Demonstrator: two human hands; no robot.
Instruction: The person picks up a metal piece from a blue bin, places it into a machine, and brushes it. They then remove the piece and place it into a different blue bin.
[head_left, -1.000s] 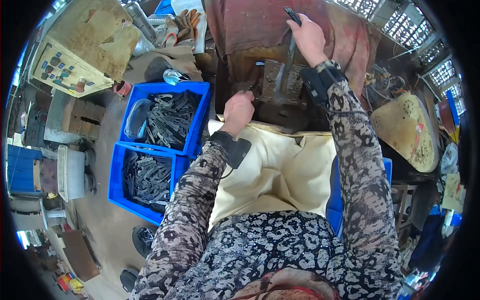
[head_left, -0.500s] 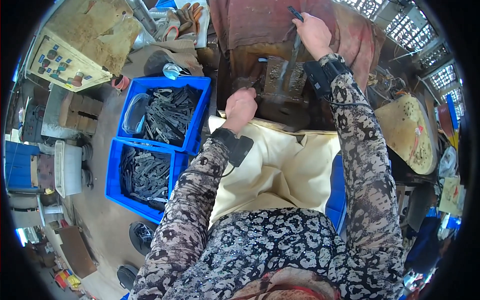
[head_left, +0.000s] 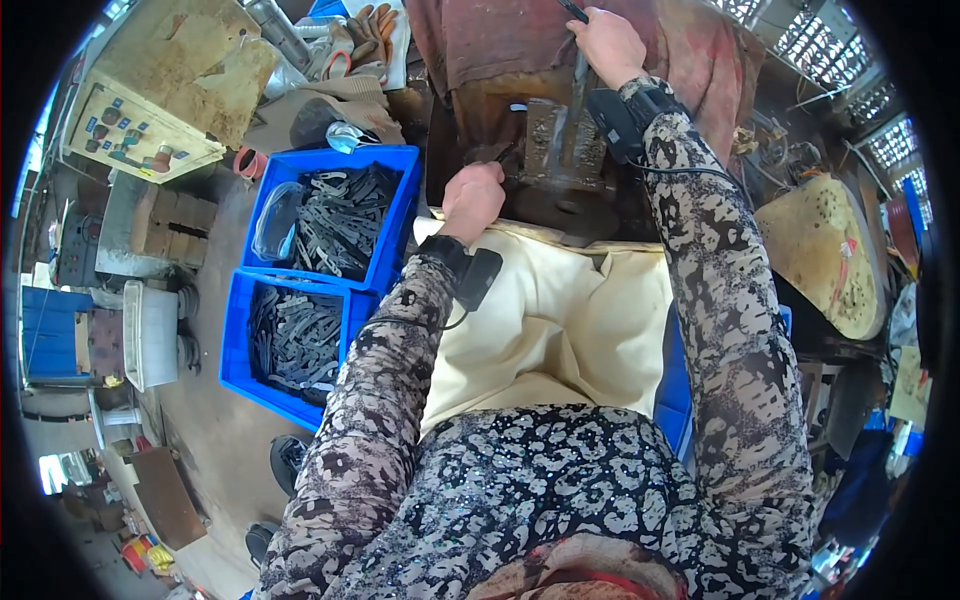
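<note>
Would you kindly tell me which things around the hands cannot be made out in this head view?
- What the left hand holds at the press: its own knuckles cover it.
- The top of the lever handle in the right hand: cut off by the upper edge.
- Shapes of single dark metal parts in the blue crates: too small and tangled.
- The lap under the cream apron: covered.

Right hand [head_left: 610, 45] is up at the top edge, and the dark handle [head_left: 572, 10] it grips runs out of frame. Left hand [head_left: 473, 198] is curled at the rusty machine [head_left: 560, 150]; whatever its fingers pinch is hidden underneath. The flat dark metal pieces [head_left: 335, 220] in the blue crates [head_left: 395, 215] are too small to make out.
</note>
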